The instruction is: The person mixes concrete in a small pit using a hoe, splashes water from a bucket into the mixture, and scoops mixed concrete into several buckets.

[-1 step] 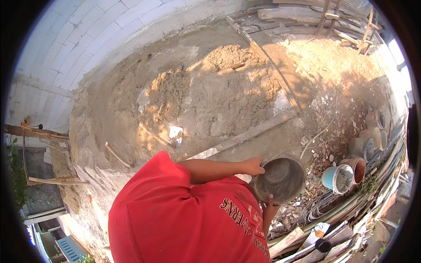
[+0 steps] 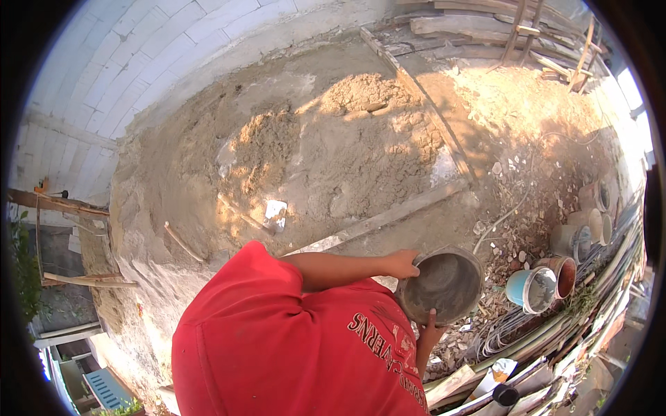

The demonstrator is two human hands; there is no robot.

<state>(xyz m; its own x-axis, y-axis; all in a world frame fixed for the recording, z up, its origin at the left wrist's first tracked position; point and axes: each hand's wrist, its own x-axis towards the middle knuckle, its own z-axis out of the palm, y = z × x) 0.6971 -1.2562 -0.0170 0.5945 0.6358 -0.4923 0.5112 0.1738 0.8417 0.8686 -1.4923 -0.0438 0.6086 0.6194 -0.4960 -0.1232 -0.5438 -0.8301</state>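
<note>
I look down over my red shirt [image 2: 277,347] at a round grey bucket [image 2: 449,284], crusted with dried mortar, with nothing visible inside it. My left hand [image 2: 402,264] grips its rim on the left side, the arm reaching across from my shoulder. My right hand [image 2: 430,327] holds the bucket from beneath at its near edge; only the fingers and wrist show. The bucket hangs tilted above rubble-strewn ground next to a sand heap [image 2: 326,152].
A white block wall [image 2: 139,62] bounds the sand at the left and back. A long plank [image 2: 388,216] lies across the ground. A blue bucket [image 2: 531,290], a reddish bucket [image 2: 563,274], pots, cables and stacked boards [image 2: 485,378] crowd the right side.
</note>
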